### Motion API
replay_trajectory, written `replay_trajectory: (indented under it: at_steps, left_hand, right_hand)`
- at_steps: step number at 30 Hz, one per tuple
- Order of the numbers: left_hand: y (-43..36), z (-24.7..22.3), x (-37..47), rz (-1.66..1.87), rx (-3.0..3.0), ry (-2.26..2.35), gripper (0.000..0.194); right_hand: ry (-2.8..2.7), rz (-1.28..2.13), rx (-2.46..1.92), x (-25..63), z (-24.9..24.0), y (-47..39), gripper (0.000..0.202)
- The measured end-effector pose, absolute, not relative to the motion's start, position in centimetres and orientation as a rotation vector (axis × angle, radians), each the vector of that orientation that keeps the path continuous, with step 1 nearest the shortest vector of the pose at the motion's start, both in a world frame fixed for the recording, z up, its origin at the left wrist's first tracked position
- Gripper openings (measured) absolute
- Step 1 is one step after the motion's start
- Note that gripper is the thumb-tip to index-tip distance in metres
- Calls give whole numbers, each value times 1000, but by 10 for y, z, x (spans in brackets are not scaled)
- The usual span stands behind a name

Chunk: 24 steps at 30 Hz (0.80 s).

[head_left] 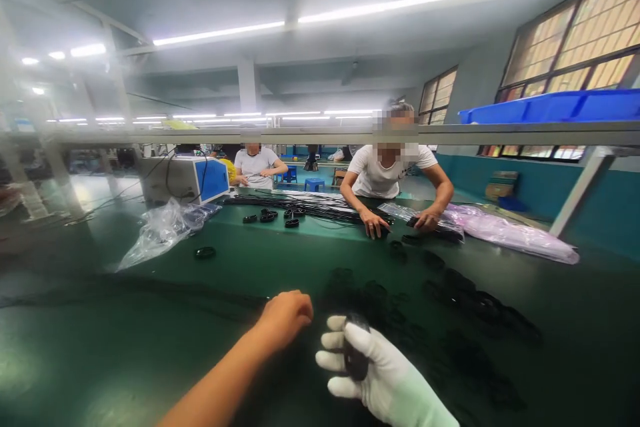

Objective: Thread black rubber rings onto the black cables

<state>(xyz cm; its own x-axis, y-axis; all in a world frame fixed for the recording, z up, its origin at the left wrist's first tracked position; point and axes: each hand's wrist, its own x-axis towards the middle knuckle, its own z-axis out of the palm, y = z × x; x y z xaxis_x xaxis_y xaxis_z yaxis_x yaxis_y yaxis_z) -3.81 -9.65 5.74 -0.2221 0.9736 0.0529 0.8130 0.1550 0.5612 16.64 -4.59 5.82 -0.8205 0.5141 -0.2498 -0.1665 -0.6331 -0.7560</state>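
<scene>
My right hand (370, 363), in a white glove, grips a bundled black cable coil (356, 353) between thumb and fingers. Left of it, my bare left hand (286, 319) hovers above the green tabletop (165, 347) with its fingers curled inward. Whether anything is inside those fingers is hidden. Beyond my right hand lie several dark cable coils (487, 307), partly blurred. One lone black coil (205, 252) rests on the table farther left.
Across the table, a co-worker's hands (375, 221) handle black coils beside a clear plastic bag (400, 212). Long black cables (300, 203) lie along the far side. A white and blue machine (185, 179) stands left, near crumpled plastic (167, 230). An overhead shelf (310, 135) carries a blue tray (550, 107).
</scene>
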Motion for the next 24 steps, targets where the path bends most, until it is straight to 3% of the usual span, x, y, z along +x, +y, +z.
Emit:
replay_trajectory:
  at_steps: [4, 7, 12, 18, 21, 24]
  left_hand:
    - [-58, 40, -35, 507, 1844, 2041, 20]
    - [-42, 33, -41, 431, 1869, 1948, 15]
    - [-54, 52, -40, 667, 1742, 1902, 3]
    - [-108, 58, 5, 1053, 1309, 1490, 24]
    - [-123, 43, 20, 1261, 974, 1252, 42]
    - [-131, 33, 22, 1288, 960, 1334, 50]
  right_hand:
    - [-999, 2375, -717, 180, 62, -29, 44]
    - [-989, 2417, -661, 183, 63, -28, 46]
    - [-1071, 2237, -756, 175, 63, -33, 43]
    - [-1354, 1898, -868, 145, 49, -46, 56]
    - [-1397, 1877, -808, 137, 42, -56, 53]
    - [-1234, 2032, -738, 139, 39, -63, 45]
